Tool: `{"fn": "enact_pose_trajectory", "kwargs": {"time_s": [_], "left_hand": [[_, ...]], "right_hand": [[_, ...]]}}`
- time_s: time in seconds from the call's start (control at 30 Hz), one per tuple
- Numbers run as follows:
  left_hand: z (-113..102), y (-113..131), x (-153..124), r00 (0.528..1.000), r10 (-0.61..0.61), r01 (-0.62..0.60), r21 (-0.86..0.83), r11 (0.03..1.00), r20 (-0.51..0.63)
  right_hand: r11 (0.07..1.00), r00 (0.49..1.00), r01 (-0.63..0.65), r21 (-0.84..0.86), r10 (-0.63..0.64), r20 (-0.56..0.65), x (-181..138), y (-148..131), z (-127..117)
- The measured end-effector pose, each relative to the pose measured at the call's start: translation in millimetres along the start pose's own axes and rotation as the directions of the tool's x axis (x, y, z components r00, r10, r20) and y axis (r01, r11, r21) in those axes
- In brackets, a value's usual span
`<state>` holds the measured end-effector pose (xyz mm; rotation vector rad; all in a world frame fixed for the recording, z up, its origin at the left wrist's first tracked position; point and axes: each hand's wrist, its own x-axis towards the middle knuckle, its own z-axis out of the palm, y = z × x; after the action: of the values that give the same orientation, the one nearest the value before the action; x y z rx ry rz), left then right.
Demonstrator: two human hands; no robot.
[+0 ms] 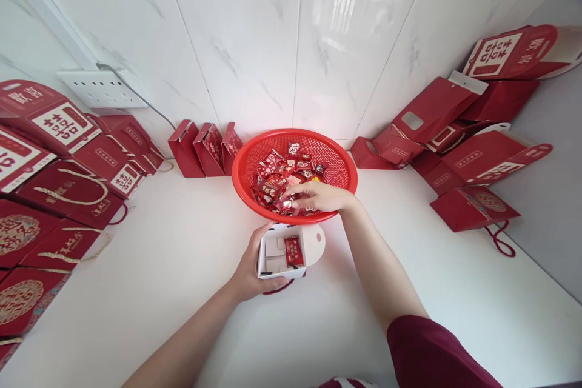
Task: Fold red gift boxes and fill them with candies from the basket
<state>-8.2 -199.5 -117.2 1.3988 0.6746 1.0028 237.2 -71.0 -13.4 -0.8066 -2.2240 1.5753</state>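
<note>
My left hand [250, 266] grips a small gift box [264, 270] by its left side, the thumb along the near edge and the fingers at the far one. The box stands open at the top, white inside, with its rounded flap folded out to the right. A red wrapped candy [294, 251] lies inside it. Just beyond the box sits a red plastic basket [348, 179] holding many wrapped candies [273, 183]. My right hand [325, 196] reaches into the basket from the right, its fingertips closed around a shiny red wrapped candy [285, 204].
Red gift boxes [68, 127] and rope-handled bags are piled on the left. Three slim red boxes [211, 148] stand by the tiled wall. More red boxes [477, 157] are stacked on the right. A cable runs from the wall socket [100, 89].
</note>
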Motion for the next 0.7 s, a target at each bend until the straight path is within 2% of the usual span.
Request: {"fn": "enact_pose_trajectory", "kwargs": {"time_s": [0.13,0.33,0.7], "left_hand": [[0.0,2.8,0.5,1.000,-0.001,0.001,0.033,0.999,-0.011],[1.0,4.3,0.8,1.000,0.014,-0.015,0.014,1.000,0.002],[0.9,4.0,-0.3,1.000,0.015,-0.015,0.005,1.000,0.000]], "right_hand": [[0.999,1.000,0.013,0.045,-0.013,-0.017,0.3,0.1,0.9],[0.985,0.996,-0.060,0.164,0.070,-0.053,1.2,2.4,3.9],[0.996,0.995,-0.054,0.072,0.060,-0.076,2.0,9.4,4.3]]}}
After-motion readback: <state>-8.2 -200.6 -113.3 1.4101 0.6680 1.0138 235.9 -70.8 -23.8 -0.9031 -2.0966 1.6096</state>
